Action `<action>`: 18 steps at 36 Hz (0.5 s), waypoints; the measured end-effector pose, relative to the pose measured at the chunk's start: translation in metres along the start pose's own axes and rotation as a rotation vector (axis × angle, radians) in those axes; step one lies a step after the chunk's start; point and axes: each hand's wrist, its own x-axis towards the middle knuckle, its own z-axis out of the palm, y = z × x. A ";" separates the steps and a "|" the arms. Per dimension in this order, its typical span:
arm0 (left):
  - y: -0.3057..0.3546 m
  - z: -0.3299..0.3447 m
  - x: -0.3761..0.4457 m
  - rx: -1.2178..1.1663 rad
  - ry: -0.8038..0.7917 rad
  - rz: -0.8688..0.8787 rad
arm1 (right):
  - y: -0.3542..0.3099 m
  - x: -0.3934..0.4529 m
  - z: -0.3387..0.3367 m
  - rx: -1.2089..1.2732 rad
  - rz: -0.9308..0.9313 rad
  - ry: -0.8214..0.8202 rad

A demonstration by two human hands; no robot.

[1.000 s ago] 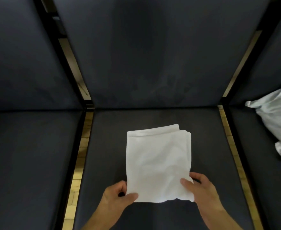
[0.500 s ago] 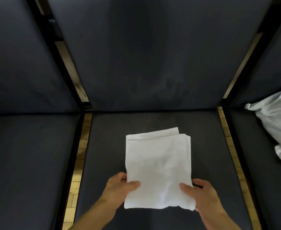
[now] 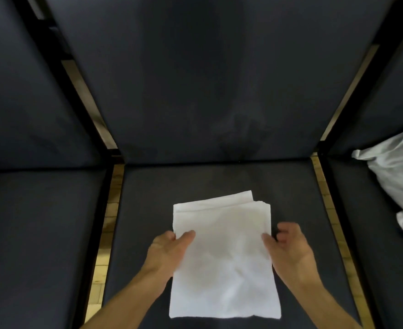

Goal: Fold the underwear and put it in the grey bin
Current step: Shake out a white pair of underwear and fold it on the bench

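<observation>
Two bare forearms are seen reaching up from the bottom edge of the head view, angled inward toward each other. The left hand [image 3: 169,251] is held palm-down with its thumb laid flat over the left edge of the folded white underwear [image 3: 223,255], and its fingers are tucked beneath that edge so that the cloth is pinched. The right hand [image 3: 290,250] is set at the right edge, its thumb pressed against the cloth, its fingers curled and blurred just beside the edge; whether the cloth is gripped there cannot be told. Both wrists are kept low and roughly level.
</observation>
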 end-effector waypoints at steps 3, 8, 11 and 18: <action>0.015 0.005 0.008 -0.027 0.096 0.069 | -0.020 0.024 0.005 0.023 0.000 -0.002; 0.029 0.007 0.028 0.072 0.154 0.137 | -0.029 0.041 0.010 -0.107 -0.016 0.027; 0.031 0.005 0.025 0.023 0.149 0.202 | -0.026 0.035 0.004 -0.077 -0.066 0.038; 0.030 -0.014 0.018 -0.363 0.041 0.154 | -0.030 0.010 -0.014 0.177 -0.098 -0.033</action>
